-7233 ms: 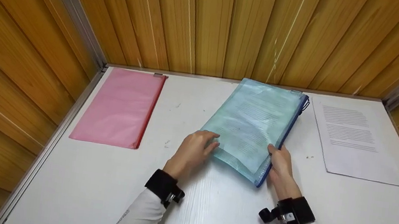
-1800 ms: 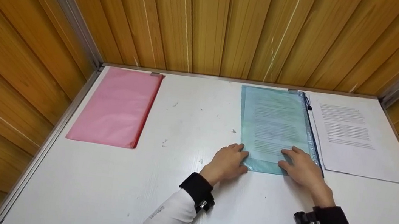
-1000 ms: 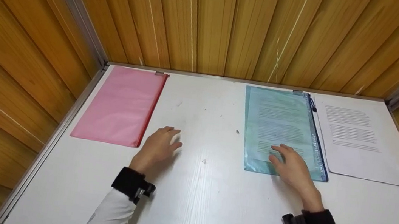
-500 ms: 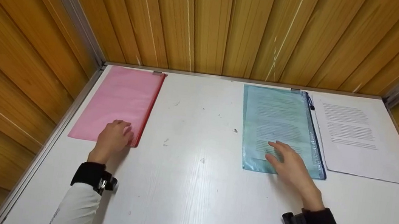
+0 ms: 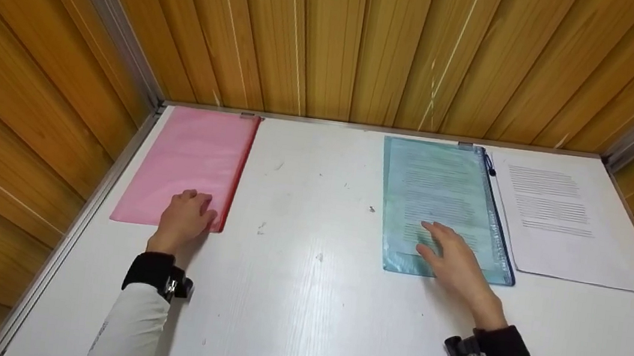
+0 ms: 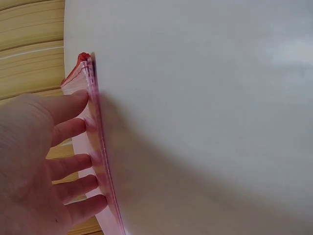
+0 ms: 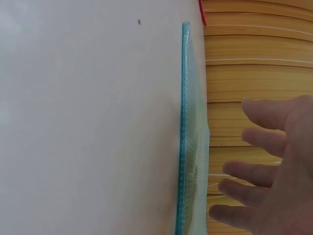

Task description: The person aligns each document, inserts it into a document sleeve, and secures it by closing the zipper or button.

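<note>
In the head view, a pink zip folder (image 5: 190,150) with a red zipper edge lies flat at the left. My left hand (image 5: 183,219) rests on its near right corner; in the left wrist view the thumb and fingertips (image 6: 90,203) touch the pink sheet, fairly straight. A blue-green zip folder (image 5: 437,181) with a dark blue zipper lies at the right, printed pages showing through it. Over its lower part hovers my right hand (image 5: 457,265), fingers spread and holding nothing. The right wrist view shows a gap between those fingers (image 7: 244,171) and the folder.
A stack of printed white paper (image 5: 571,227) lies right beside the blue-green folder's zipper. The white table (image 5: 290,296) is bounded by wood-patterned panels (image 5: 334,41) at the back and sides. Small dark marks dot the tabletop between the two folders.
The blue-green folder, earlier tilted up in both hands, now lies flat. My left hand has moved left onto the pink folder, whose near right corner has shifted slightly. My right hand has lifted off.
</note>
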{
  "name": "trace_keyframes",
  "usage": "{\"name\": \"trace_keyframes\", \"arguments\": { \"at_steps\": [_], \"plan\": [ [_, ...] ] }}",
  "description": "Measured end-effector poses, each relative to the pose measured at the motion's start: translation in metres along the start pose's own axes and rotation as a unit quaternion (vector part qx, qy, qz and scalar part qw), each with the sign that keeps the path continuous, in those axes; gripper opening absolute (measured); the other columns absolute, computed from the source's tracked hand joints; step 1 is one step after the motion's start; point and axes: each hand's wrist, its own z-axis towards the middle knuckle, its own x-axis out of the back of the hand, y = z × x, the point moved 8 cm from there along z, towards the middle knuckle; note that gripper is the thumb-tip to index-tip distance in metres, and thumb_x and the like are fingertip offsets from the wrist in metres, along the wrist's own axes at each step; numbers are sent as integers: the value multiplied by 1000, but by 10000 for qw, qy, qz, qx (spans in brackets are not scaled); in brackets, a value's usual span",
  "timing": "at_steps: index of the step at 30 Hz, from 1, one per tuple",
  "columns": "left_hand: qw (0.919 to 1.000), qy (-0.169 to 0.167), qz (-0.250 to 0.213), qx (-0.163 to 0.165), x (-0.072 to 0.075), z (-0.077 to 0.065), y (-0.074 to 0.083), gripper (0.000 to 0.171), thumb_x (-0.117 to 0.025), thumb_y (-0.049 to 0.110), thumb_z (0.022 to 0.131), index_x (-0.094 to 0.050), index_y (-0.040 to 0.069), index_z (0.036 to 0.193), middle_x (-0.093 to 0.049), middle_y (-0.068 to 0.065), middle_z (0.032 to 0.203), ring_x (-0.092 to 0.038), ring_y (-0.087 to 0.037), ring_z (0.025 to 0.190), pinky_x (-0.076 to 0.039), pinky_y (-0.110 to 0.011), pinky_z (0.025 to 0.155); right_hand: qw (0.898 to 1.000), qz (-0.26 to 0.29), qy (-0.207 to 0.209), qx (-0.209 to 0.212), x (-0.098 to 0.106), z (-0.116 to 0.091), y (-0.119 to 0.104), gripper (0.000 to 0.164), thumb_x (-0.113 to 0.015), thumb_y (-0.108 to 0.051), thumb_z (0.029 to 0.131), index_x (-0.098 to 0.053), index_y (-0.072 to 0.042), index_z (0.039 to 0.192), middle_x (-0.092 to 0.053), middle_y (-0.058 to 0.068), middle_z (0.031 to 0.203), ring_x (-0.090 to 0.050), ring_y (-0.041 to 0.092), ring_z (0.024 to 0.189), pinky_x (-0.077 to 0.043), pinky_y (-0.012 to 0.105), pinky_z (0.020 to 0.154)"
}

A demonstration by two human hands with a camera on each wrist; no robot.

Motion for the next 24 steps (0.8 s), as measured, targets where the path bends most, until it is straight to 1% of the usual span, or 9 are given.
{"name": "trace_keyframes", "arguments": {
  "at_steps": [4, 7, 10, 14, 20, 22, 24],
  "plan": [
    [9998, -20, 202, -44, -3, -2, 12, 51, -59, 21, 110, -58, -10, 150, -52, -42, 154, -50, -61, 143, -46, -71, 119, 9998, -125, 169, -22, -1, 4, 0, 56, -63, -18, 111, -51, 5, 160, -43, 40, 166, -38, 62, 156, -31, 76, 128],
    [9987, -173, 472, -126, -6, -3, 25, 51, -58, 22, 110, -57, -9, 151, -53, -42, 150, -51, -59, 138, -49, -70, 116, 9996, -114, 244, 19, -3, 7, -2, 55, -62, -18, 111, -51, 5, 161, -42, 40, 167, -38, 62, 156, -31, 76, 128],
    [9961, -369, 776, -223, -12, -4, 41, 51, -58, 23, 111, -56, -8, 151, -55, -41, 143, -53, -57, 132, -52, -69, 112, 9995, -60, 316, 64, -3, 8, -4, 55, -62, -16, 111, -52, 5, 160, -43, 40, 166, -39, 61, 156, -32, 75, 128],
    [9926, -508, 1061, -305, -22, -4, 65, 48, -60, 24, 110, -58, -6, 148, -57, -39, 136, -56, -53, 125, -56, -65, 106, 9992, 22, 390, 52, -3, 8, -7, 54, -63, -15, 111, -52, 6, 159, -44, 39, 166, -39, 60, 156, -33, 74, 128],
    [9885, -519, 1252, -671, -38, -6, 108, 43, -65, 23, 109, -63, -8, 138, -61, -37, 129, -60, -49, 120, -58, -61, 102, 9992, 44, 402, 39, -2, 8, -10, 53, -62, -15, 111, -53, 5, 159, -46, 39, 165, -40, 59, 156, -32, 73, 129],
    [9879, -501, 1269, -731, -40, -7, 118, 40, -66, 23, 108, -65, -7, 134, -62, -36, 128, -61, -48, 120, -58, -60, 103, 9992, 52, 396, 46, -3, 9, -11, 53, -62, -15, 111, -53, 5, 159, -46, 39, 165, -41, 59, 156, -32, 73, 129],
    [9876, -568, 1243, -767, -42, -8, 125, 37, -66, 23, 108, -66, -6, 132, -63, -35, 128, -61, -47, 120, -57, -60, 104, 9993, 54, 372, 47, -4, 9, -11, 53, -62, -16, 111, -53, 5, 159, -46, 39, 165, -41, 59, 156, -32, 73, 129]
  ]
}}
